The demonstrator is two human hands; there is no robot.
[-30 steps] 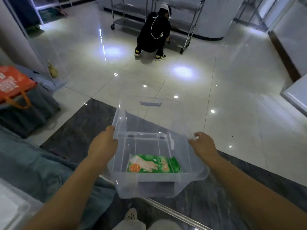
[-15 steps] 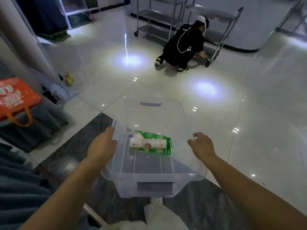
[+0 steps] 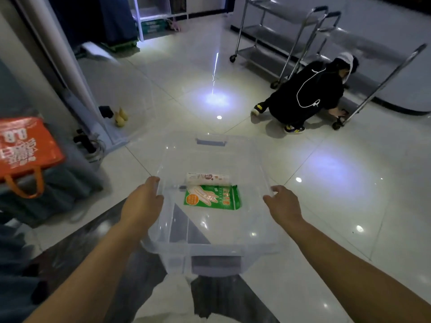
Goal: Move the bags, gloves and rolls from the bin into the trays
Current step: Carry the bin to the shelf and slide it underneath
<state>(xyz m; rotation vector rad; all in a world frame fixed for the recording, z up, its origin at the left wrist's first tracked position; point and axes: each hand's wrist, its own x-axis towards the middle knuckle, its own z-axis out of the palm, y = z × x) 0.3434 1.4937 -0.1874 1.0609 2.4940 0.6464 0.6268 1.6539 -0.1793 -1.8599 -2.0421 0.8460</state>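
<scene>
I hold a clear plastic bin (image 3: 210, 247) in front of me over the floor. My left hand (image 3: 142, 203) grips its left rim and my right hand (image 3: 283, 206) grips its right rim. Inside lies a green pack of gloves (image 3: 212, 198) flat on the bottom, towards the far half. A white roll-shaped pack (image 3: 207, 178) rests just beyond it, touching its far edge. No trays are in view.
A person in black (image 3: 307, 94) crouches at the right by steel trolleys (image 3: 286, 40). An orange bag (image 3: 25, 148) sits on a dark pile at the left. A white post (image 3: 67, 57) and cables stand left of centre. The floor is glossy tile.
The view has swung left, so the crouching person now sits further right. The bin has levelled out, and the glove pack and roll slid from its near end towards the far half.
</scene>
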